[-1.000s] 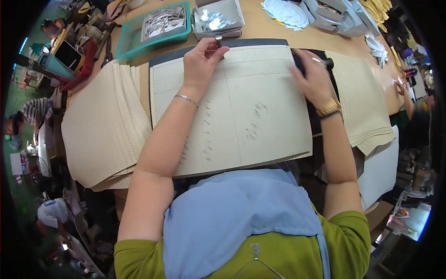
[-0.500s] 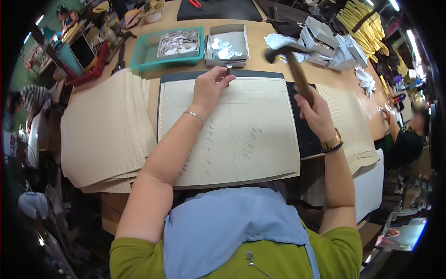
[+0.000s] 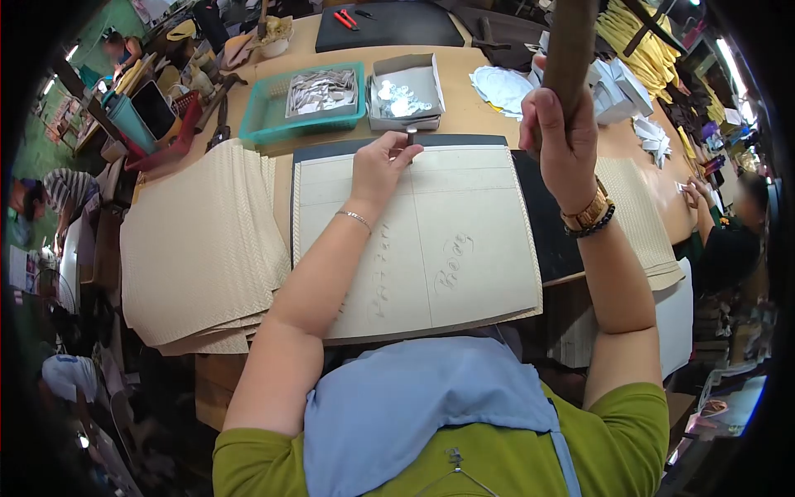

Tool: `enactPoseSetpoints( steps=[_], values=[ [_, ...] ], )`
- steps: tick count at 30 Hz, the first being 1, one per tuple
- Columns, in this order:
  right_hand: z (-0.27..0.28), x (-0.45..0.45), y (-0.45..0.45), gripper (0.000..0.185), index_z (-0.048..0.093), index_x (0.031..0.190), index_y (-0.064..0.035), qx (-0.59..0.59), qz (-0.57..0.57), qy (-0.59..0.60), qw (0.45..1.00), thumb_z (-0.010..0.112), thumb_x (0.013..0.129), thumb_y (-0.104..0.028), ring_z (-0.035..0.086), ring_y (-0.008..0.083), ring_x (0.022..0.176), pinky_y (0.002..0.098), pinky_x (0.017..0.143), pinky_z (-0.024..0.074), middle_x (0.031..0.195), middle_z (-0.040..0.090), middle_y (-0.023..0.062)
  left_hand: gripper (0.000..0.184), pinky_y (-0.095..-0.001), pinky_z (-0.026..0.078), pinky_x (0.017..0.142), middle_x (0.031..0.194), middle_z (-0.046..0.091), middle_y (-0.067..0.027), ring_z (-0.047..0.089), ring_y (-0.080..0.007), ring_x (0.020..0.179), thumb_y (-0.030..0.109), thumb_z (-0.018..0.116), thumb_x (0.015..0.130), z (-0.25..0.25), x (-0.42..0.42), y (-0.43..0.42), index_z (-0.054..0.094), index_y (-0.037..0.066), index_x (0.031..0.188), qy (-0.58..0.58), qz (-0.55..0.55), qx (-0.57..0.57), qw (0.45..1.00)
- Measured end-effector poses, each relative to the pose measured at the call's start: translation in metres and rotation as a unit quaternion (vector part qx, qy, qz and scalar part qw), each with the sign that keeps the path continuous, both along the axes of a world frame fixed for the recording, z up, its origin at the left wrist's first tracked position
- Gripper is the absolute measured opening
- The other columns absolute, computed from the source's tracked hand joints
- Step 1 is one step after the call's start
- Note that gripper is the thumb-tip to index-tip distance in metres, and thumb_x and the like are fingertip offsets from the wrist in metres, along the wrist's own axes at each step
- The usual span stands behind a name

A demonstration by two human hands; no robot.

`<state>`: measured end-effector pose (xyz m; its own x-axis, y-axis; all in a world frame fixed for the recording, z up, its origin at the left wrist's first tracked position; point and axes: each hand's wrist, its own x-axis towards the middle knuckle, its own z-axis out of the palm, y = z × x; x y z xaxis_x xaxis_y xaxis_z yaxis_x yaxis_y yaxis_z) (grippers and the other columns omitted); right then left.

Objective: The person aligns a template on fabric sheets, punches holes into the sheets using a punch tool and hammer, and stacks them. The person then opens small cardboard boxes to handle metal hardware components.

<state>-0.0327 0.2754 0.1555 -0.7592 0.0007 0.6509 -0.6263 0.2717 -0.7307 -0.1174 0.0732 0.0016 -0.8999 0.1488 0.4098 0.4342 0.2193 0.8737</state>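
My left hand point(image 3: 379, 172) pinches a short metal punch point(image 3: 411, 136) upright near the top edge of a cream pattern sheet point(image 3: 484, 207). Pencil lines and handwriting run over this sheet. Beneath it lies a textured cream sheet, its edge showing at the right, on a dark board. Raised over the right side, my right hand point(image 3: 565, 149) grips a hammer by its wooden handle point(image 3: 571, 54). The hammer's head is out of the frame at the top.
Woven-textured sheets are stacked at left point(image 3: 199, 248) and right point(image 3: 633, 215). Behind the work stand a teal basket point(image 3: 248, 124) and a white box point(image 3: 431, 70) of shiny discs. Red-handled pliers point(image 3: 348, 21) lie on a black mat point(image 3: 397, 33). A person point(image 3: 729, 215) sits at the right.
My right hand has lifted the hammer higher, and its head has left the view. My left hand keeps the punch at the sheet's top edge. The view has shifted slightly.
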Motion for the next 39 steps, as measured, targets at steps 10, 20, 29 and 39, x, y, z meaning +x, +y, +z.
enactPoseSetpoints(
  steps=[10, 20, 29, 39],
  values=[
    [-0.059, 0.031, 0.033, 0.034, 0.051, 0.119, -0.0014, 0.272, -0.081, -0.287, 0.915, 0.058, 0.094, -0.023, 0.053, 0.0178, 0.068, 0.0311, 0.065, 0.0461, 0.079, 0.06, 0.013, 0.023, -0.029, 0.052, 0.061, 0.08, 0.069, -0.0097, 0.068, -0.0166, 0.068, 0.023, 0.065, 0.09, 0.0, 0.001, 0.001, 0.056, 0.002, 0.09, 0.021, 0.007, -0.083, 0.996],
    [-0.119, 0.095, 0.121, 0.037, 0.057, 0.117, -0.0023, 0.414, -0.327, -0.11, 0.843, 0.067, 0.085, -0.018, 0.06, 0.0347, 0.1, 0.0392, 0.085, 0.0486, 0.108, 0.062, 0.0187, 0.021, -0.0221, 0.046, 0.059, 0.072, 0.048, -0.0004, 0.06, -0.0105, 0.069, 0.029, 0.046, 0.101, 0.004, -0.02, -0.029, 0.048, 0.009, 0.092, -0.1, 0.035, 0.302, 0.947],
    [-0.128, 0.109, 0.047, 0.053, 0.053, 0.127, 0.0016, 0.263, -0.191, -0.266, 0.907, 0.071, 0.081, -0.018, 0.053, 0.0315, 0.113, 0.0386, 0.098, 0.041, 0.119, 0.059, 0.0197, 0.031, -0.0401, 0.048, 0.077, 0.1, 0.064, -0.0194, 0.062, -0.0355, 0.087, 0.029, 0.059, 0.09, 0.032, 0.079, -0.143, 0.059, 0.0, 0.102, -0.142, 0.183, -0.343, 0.91],
    [-0.119, 0.102, 0.049, 0.055, 0.046, 0.135, 0.0029, 0.096, -0.092, -0.368, 0.92, 0.066, 0.088, -0.018, 0.049, 0.0215, 0.123, 0.0321, 0.103, 0.0374, 0.131, 0.053, 0.0175, 0.033, -0.0404, 0.052, 0.078, 0.127, 0.057, -0.0184, 0.065, -0.0337, 0.096, 0.033, 0.06, 0.089, 0.011, 0.127, -0.128, 0.061, 0.006, 0.108, -0.057, 0.224, -0.37, 0.9]
  ],
)
